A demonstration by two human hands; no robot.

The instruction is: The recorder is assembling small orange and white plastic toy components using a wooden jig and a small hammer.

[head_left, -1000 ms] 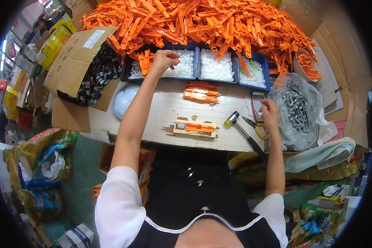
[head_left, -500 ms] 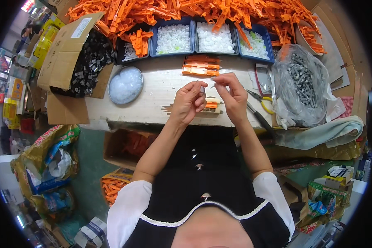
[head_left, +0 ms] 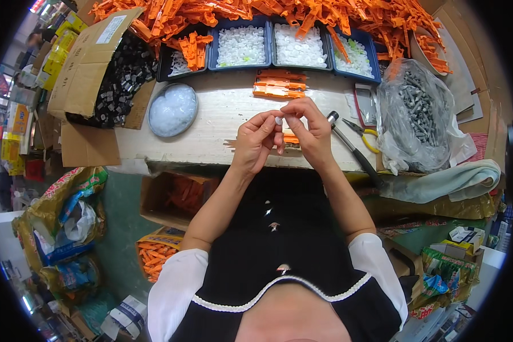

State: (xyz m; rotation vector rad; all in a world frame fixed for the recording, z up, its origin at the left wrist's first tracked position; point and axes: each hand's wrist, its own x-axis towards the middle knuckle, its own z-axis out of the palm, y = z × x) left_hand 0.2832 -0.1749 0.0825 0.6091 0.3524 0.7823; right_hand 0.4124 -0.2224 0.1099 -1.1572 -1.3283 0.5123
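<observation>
My left hand point(head_left: 256, 141) and my right hand point(head_left: 309, 132) meet above the front edge of the pale wooden bench point(head_left: 222, 119). Together their fingertips pinch a small white plastic piece point(head_left: 278, 121). What else sits between the fingers is too small to tell. Under the hands an orange plastic part point(head_left: 290, 138) lies on the bench, mostly hidden. A short stack of orange parts point(head_left: 279, 86) lies further back. Blue trays point(head_left: 271, 47) of white pieces stand behind it.
A hammer point(head_left: 353, 149) and yellow-handled pliers point(head_left: 363, 134) lie right of my hands. A clear bag of grey metal parts point(head_left: 417, 114) stands at the right. A round tub of white bits point(head_left: 172, 109) and a cardboard box of black parts point(head_left: 111, 80) stand left. Orange parts point(head_left: 279, 14) pile up behind.
A second ago my left hand reached into a blue tray and my right hand was by the bag. Both came together over the bench front and stay there, now pinching the white piece.
</observation>
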